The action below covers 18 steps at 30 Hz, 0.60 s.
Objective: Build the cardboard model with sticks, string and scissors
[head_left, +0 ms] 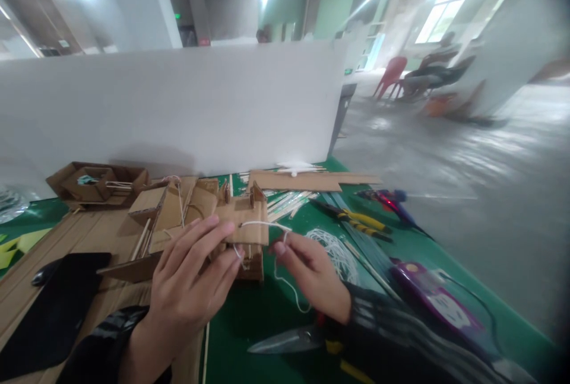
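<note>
A cardboard model [249,218] with upright tabs and small wooden sticks sits in front of me. My left hand [191,271] grips its near edge, fingers on top and thumb below. White string [266,224] comes out of a small hole in the top panel and runs right to my right hand [314,271]. The right thumb and fingers are pinched on this string, just off the model's right edge. A loose end hangs in a curve under the right hand. Another bit of string shows by my left thumb.
Right of the model lie a coil of white string [333,250], yellow-handled pliers [365,224], a glue gun [392,203] and a purple power strip [436,298]. Scissors [289,341] lie below my right hand. At left are a black phone [57,307] and a cardboard box [98,185]. A white partition [178,111] stands behind.
</note>
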{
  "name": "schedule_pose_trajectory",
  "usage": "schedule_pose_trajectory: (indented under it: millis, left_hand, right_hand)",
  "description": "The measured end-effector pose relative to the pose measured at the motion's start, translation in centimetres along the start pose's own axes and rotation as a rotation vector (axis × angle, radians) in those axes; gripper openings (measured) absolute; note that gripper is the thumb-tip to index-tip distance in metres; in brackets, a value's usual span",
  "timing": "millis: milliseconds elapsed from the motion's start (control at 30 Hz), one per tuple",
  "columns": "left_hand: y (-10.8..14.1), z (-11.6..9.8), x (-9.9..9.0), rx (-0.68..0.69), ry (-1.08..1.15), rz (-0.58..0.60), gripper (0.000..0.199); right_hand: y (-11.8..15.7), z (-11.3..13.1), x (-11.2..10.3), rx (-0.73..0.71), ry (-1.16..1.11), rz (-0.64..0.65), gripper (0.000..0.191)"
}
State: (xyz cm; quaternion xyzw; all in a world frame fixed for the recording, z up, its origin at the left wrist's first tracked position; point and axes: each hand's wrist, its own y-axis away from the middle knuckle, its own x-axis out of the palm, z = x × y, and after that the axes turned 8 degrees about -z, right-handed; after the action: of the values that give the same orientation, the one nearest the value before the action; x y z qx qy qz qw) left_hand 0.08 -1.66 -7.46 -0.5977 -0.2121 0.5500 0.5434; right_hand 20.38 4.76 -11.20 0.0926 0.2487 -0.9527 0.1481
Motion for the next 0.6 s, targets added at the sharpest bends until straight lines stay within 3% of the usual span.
schedule_pose_trajectory:
  millis: [133, 233, 400, 500, 600]
  left_hand:
    - [0.1, 0.4, -0.1, 0.007, 0.012, 0.003, 0.015]
    - [0.4, 0.5, 0.0, 0.001, 0.020, 0.017, 0.015]
    - [0.8, 0.5, 0.6, -0.055, 0.045, -0.055, 0.024]
    - [0.8, 0.5, 0.7, -0.088, 0.092, -0.088, 0.028]
    - [0.7, 0.4, 0.7, -0.094, 0.143, -0.099, 0.038]
  right_hand:
    - [-1.5, 1.5, -2.0, 0.029, -0.140, -0.130, 0.029]
    - [-3.6, 3.2, -3.4, 0.017, -0.300, -0.145, 0.023]
    - [-7.0, 7.5, -4.4, 0.032, -0.546, 0.015, 0.026]
    - [-8.9, 9.3, -4.3, 0.015, -0.544, 0.081, 0.027]
    - [-11.2, 9.6, -3.6, 0.023, -0.505, 0.168, 0.026]
